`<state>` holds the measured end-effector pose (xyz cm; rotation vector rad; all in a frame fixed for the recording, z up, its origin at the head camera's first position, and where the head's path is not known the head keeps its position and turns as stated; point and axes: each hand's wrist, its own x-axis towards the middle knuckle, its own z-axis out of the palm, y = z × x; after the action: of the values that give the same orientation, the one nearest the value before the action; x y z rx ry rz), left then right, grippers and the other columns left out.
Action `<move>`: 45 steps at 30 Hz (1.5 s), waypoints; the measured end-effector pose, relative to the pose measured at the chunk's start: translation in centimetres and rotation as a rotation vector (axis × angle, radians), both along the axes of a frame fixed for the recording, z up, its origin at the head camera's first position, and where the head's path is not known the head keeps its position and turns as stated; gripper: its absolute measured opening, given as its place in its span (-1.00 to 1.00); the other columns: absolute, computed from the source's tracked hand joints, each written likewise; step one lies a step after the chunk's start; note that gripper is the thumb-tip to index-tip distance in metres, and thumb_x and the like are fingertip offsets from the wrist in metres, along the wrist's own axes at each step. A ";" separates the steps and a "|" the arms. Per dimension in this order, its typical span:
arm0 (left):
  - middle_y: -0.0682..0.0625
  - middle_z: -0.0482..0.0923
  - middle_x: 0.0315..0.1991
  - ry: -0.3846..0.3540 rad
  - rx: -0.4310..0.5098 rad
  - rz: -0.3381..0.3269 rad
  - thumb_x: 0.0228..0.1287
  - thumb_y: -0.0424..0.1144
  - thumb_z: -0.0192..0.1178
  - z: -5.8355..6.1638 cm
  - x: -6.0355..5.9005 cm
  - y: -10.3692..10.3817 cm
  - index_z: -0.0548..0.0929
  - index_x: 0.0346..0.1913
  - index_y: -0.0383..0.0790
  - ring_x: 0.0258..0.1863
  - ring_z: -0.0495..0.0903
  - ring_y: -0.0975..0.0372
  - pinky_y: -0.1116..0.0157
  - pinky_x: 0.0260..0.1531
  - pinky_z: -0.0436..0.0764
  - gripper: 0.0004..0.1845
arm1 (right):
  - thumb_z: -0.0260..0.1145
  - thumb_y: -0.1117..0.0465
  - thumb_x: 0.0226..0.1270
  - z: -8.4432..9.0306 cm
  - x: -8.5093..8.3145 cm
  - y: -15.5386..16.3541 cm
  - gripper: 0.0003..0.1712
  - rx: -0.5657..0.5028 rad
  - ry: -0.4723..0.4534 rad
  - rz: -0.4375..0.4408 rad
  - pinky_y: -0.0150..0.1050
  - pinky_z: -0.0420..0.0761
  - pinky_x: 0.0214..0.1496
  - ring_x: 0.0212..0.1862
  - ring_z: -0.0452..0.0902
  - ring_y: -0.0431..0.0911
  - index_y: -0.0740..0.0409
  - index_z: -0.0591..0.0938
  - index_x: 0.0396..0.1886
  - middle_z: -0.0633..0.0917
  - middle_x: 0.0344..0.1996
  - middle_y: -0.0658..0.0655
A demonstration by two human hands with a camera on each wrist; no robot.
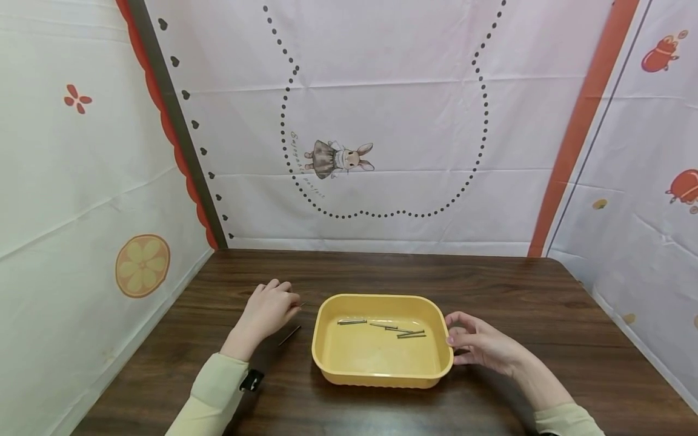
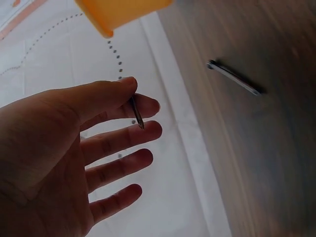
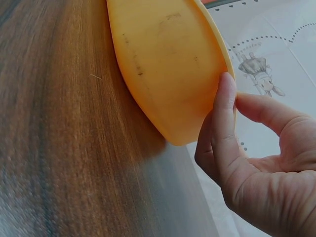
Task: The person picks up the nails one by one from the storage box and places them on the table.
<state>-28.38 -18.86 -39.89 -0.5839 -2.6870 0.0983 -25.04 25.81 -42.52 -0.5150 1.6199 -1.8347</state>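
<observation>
While the left hand (image 1: 265,313) hovers just left of the shallow yellow plastic tray (image 1: 382,378) on the dark wooden table (image 1: 518,284), it's pinching one thin dark metal nail (image 2: 137,112) between thumb and forefinger, the other three fingers spread loose beneath. The right hand (image 1: 482,345) sits at the tray's right end, thumb laid against the rim and the fingers relaxed and apart, bracing rather than clutching. Inside the tray lie several more nails (image 1: 403,331), scattered across the far half of the floor. One further loose nail (image 1: 289,335) rests on the wood between the left wrist and the tray wall.

To do this well, I'd say: keep that pinch light but firm near the nail's middle so it can't swivel, carry it clear over the rim before letting go, and release low so it doesn't bounce back out. The right thumb should hold the tray steady against any knock.

Now the views. From the head camera the pinched nail is barely a sliver at the fingertips; the left wrist camera shows it plainly, slanted between thumb and forefinger, and the loose nail on the wood beyond. The right wrist camera shows the thumb pressed on the tray's outer wall, yet nothing of the tray's contents — only the head view gives those
</observation>
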 end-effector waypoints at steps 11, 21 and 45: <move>0.04 0.52 -0.32 -0.103 -0.017 0.038 0.20 -0.12 0.35 -1.3 -0.5 -0.5 0.74 -0.39 0.02 -0.27 0.44 0.10 0.04 -0.22 0.50 -0.93 | 0.07 0.40 0.44 -0.1 0.0 0.0 -0.71 0.008 0.005 -0.007 -0.32 0.72 -0.13 -0.23 0.65 -0.24 0.06 0.32 0.05 0.62 -0.30 -0.11; 0.02 0.49 -0.29 -0.149 -0.032 0.065 0.19 -0.13 0.34 -2.3 -0.6 -1.2 0.70 -0.45 0.05 -0.21 0.43 0.07 -0.02 -0.15 0.51 -0.91 | 0.08 0.39 0.44 0.0 -0.1 0.0 -0.72 0.006 0.004 -0.005 -0.30 0.72 -0.13 -0.23 0.66 -0.23 0.08 0.31 0.06 0.61 -0.30 -0.09; -0.06 0.41 -0.22 -0.356 -0.038 0.126 0.23 -0.12 0.32 -2.7 -0.1 -1.2 0.58 -0.51 0.04 -0.12 0.34 0.04 -0.05 -0.14 0.42 -0.81 | 0.08 0.39 0.44 0.0 -0.2 0.0 -0.71 0.002 -0.001 0.004 -0.29 0.72 -0.12 -0.21 0.66 -0.23 0.07 0.30 0.05 0.61 -0.30 -0.09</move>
<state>-28.51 -20.08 -42.59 -0.4805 -3.0741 0.0861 -25.22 25.82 -42.50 -0.5157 1.6186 -1.8301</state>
